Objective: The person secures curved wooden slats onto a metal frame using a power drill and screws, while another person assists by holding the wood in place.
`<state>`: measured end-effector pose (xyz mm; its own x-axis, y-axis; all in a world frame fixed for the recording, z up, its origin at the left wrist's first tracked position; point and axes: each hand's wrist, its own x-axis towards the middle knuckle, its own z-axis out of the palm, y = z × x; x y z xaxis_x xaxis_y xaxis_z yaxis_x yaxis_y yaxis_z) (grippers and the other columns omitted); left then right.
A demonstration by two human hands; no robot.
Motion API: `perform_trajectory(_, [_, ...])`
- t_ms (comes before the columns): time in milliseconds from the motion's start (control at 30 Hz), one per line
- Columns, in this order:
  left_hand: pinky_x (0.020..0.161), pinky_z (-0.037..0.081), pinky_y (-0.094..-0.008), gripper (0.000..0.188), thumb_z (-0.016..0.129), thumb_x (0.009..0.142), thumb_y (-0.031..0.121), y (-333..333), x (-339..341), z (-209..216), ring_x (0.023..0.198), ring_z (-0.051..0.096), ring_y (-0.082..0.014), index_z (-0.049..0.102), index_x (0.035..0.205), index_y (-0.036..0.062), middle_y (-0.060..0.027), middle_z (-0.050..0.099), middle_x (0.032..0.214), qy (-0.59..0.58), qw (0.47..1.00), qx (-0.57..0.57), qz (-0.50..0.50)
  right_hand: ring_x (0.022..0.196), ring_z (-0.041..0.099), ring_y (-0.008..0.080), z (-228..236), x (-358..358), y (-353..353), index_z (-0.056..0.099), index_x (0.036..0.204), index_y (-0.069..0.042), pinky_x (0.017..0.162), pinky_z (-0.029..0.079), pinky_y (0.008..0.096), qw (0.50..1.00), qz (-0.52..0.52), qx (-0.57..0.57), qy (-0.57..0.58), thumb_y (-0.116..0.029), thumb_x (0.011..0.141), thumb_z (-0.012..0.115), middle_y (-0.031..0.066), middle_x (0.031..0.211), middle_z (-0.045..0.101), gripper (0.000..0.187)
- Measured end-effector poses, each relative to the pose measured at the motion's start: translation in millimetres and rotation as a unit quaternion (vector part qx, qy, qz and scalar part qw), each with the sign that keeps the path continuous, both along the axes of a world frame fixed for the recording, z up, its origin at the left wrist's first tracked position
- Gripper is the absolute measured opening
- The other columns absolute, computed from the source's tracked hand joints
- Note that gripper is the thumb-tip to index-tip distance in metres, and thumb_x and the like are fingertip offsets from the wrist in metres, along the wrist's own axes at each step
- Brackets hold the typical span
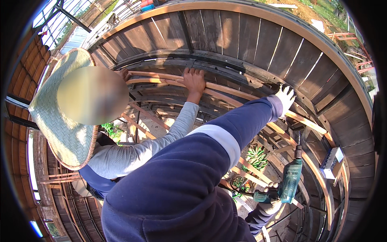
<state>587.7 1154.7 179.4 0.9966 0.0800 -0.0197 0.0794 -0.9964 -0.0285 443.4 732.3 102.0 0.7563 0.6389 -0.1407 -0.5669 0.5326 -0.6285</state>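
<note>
My left hand point(285, 99), in a white glove, is stretched out across a long curved wooden strip point(306, 120) and the dark curved rail behind it. Its fingers are spread, and the thumb side is hard to make out. Lower right, my right hand point(271, 206), also gloved, is closed round the handle of a green power drill point(291, 181). The drill's bit points up and away, with its tip beside the curved strips. A co-worker's bare hand point(194, 82) rests on the same run of strips, left of my left hand.
The co-worker, in a woven hat point(64, 117) and grey sleeves, is close on my left. A small blue and white box point(332, 163) sits on the curved timbers at right. Dark planks point(258, 40) form the curved wall beyond. Through gaps between timbers, green plants point(256, 156) show below.
</note>
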Motion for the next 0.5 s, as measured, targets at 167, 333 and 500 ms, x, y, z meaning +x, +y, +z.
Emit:
perform_trajectory(167, [0.118,0.028,-0.0634,0.106,0.078,0.078,0.059,0.1,5.9,4.3,0.146,0.031,-0.0448,0.036,0.155,0.0013,-0.0250,0.035,0.157,-0.005,1.000,0.011,-0.019,0.091,0.064,0.0255,18.2,-8.3,10.7,0.053,0.132,0.000,0.076,0.056,0.0396,0.989,-0.042,-0.126,-0.060,-0.036,0.076,0.074,0.0149,0.109,0.065,0.070])
perform_trajectory(333, [0.118,0.029,-0.0606,0.098,0.073,0.082,0.061,7.0,11.5,-1.6,0.146,0.032,-0.0398,0.037,0.156,0.0069,-0.0185,0.038,0.155,0.002,1.000,0.022,0.004,0.104,0.062,0.0252,24.7,-3.8,20.3,0.050,0.135,-0.001,0.083,0.056,0.0379,0.994,-0.048,-0.082,-0.059,-0.041,0.081,0.079,0.0124,0.116,0.062,0.073])
perform_trajectory(500, [0.120,0.020,-0.0653,0.092,0.067,0.085,0.066,6.5,8.0,7.7,0.151,0.026,-0.0366,0.036,0.158,0.0181,-0.0128,0.031,0.163,0.021,0.999,0.025,0.037,0.095,0.066,0.0259,6.0,-3.6,18.9,0.051,0.134,0.005,0.086,0.056,0.0447,0.984,-0.139,-0.099,-0.052,-0.036,0.083,0.079,0.0143,0.104,0.067,0.071])
